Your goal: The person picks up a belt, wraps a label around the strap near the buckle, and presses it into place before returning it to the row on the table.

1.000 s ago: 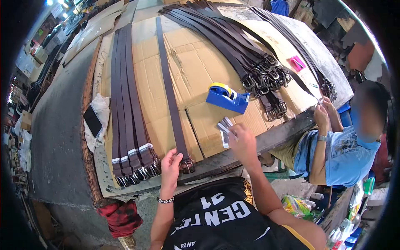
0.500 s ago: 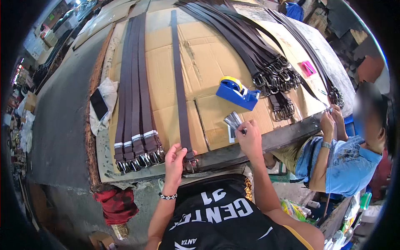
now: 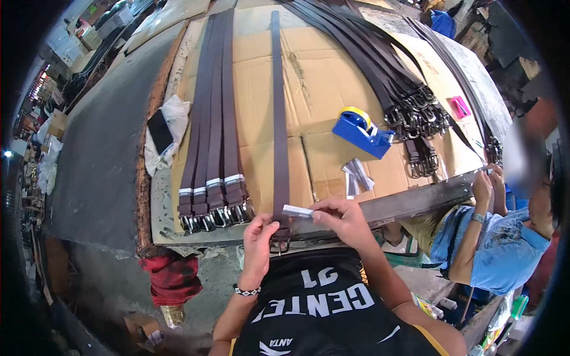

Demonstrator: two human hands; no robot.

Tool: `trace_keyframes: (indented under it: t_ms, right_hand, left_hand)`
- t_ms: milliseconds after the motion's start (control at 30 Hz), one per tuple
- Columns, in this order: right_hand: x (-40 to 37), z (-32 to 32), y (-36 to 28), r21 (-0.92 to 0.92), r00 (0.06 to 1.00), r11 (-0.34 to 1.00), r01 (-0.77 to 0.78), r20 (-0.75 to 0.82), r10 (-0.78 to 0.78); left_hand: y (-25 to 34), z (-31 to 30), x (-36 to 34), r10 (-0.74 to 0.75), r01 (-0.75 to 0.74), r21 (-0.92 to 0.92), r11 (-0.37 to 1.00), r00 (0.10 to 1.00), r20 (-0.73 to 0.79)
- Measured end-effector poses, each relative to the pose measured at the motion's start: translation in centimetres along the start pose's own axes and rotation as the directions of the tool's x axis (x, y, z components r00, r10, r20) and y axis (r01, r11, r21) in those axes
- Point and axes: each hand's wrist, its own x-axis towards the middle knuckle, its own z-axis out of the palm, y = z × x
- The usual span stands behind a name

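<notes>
A single dark brown belt [image 3: 280, 130] lies lengthwise on the cardboard, its buckle [image 3: 279, 244] at the table's near edge. My left hand [image 3: 259, 242] is closed on this belt just above the buckle, thumb on top. Between the thumb and fingers of my right hand [image 3: 345, 221] is a small silver-and-white label strip [image 3: 297, 211], held over the belt's right edge. More label strips [image 3: 358, 175] lie in a loose pile beyond my right hand. To the left, several brown belts [image 3: 212, 130] lie side by side, with similar labels [image 3: 211, 185] across them near their buckles.
A blue tape dispenser [image 3: 363, 140] stands behind the label pile. Farther right are a heap of buckled belts [image 3: 415, 115] and a pink object [image 3: 459, 107]. A phone [image 3: 160, 132] rests on white plastic at left. A co-worker in a blue shirt [image 3: 504, 249] sits at right.
My right hand has moved left from the label pile to the single belt, carrying one strip. My left hand stays at the buckle end. The whole view has shifted slightly.
</notes>
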Motion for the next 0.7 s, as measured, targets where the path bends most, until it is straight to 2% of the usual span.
trace_keyframes:
  t_ms: [67, 200, 300, 500, 600, 700]
  right_hand:
    - [0.2, 1.6, -0.1, 0.051, 0.994, 0.994, -0.095, 0.062, 0.092]
    - [1.1, 3.1, 1.0, 0.006, 0.997, 1.0, -0.021, 0.079, 0.02]
    - [1.2, 3.7, 0.5, -0.122, 0.994, 0.992, -0.031, 0.097, 0.043]
    - [1.6, 3.8, 1.4, -0.117, 0.994, 0.993, -0.024, 0.1, 0.036]
    - [1.5, 3.6, 1.4, -0.171, 0.996, 0.985, -0.013, 0.086, 0.028]
    - [1.4, 3.4, 1.6, -0.184, 0.996, 0.983, -0.015, 0.085, 0.031]
  left_hand:
    - [0.1, -0.2, -0.6, 0.006, -0.006, -0.033, 0.999, 1.0, -0.01]
    - [0.2, -0.4, -1.0, 0.005, -0.009, -0.1, 0.995, 0.999, -0.036]
    - [-0.3, -0.3, -1.1, 0.005, -0.016, -0.132, 0.991, 0.997, -0.083]
    - [-1.3, -0.5, -0.5, 0.005, -0.003, 0.015, 1.0, 0.992, -0.129]
    - [-1.6, -0.6, -0.3, 0.034, -0.023, 0.078, 0.997, 0.989, -0.145]
    - [-1.3, -0.2, -0.4, 0.03, -0.023, 0.058, 0.998, 0.992, -0.119]
